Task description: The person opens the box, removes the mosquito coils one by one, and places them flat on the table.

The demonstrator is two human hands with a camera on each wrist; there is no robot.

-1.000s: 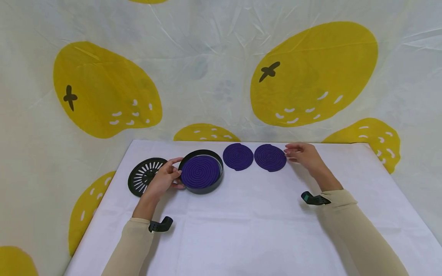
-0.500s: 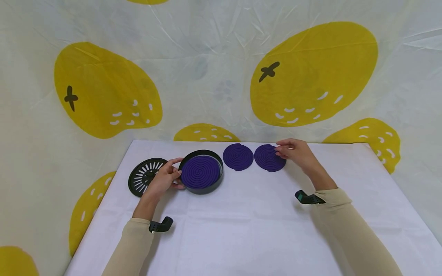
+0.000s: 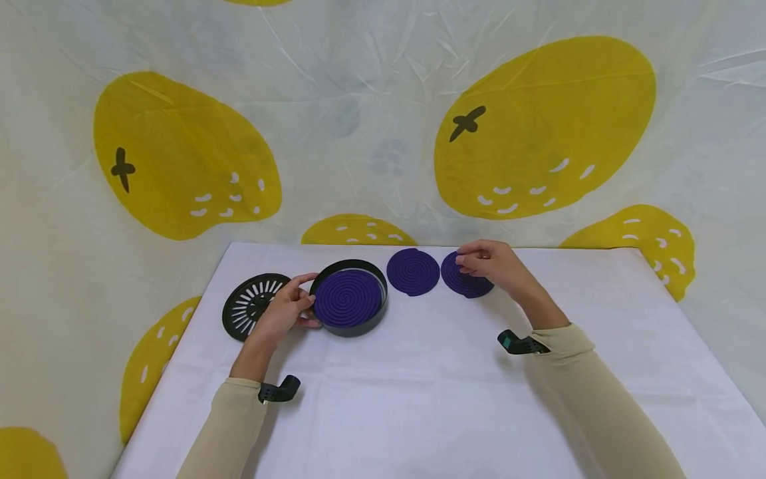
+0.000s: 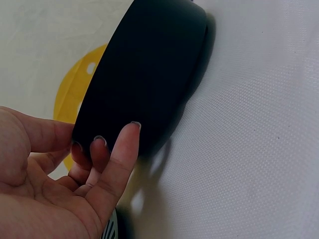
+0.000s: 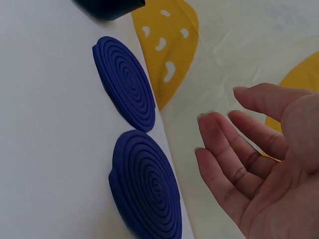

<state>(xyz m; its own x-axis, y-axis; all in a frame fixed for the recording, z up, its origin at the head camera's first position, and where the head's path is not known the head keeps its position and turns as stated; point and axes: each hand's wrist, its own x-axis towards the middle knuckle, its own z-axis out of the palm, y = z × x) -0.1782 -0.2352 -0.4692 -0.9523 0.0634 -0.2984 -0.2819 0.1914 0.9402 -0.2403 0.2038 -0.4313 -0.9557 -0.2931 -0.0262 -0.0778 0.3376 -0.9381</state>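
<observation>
My left hand (image 3: 284, 309) holds the left side of a round black metal tin (image 3: 353, 330), its fingers against the outer wall and the thumb at the rim, as the left wrist view shows. Inside the tin lies a purple spiral mosquito coil (image 3: 347, 297). Two more coils lie side by side on the table: a left coil (image 3: 413, 272) and a right coil (image 3: 469, 286). My right hand (image 3: 493, 263) hovers over the right coil and partly covers it in the head view. In the right wrist view its fingers are loosely bent and hold nothing.
A black slotted lid (image 3: 239, 316) lies left of the tin, partly behind my left hand. The white-covered table (image 3: 407, 399) ends at the back against a hanging cloth (image 3: 359, 133) with yellow fruit prints.
My right hand has moved left, from beside the right coil's edge to above it. The left hand, tin and coils have stayed in place.
</observation>
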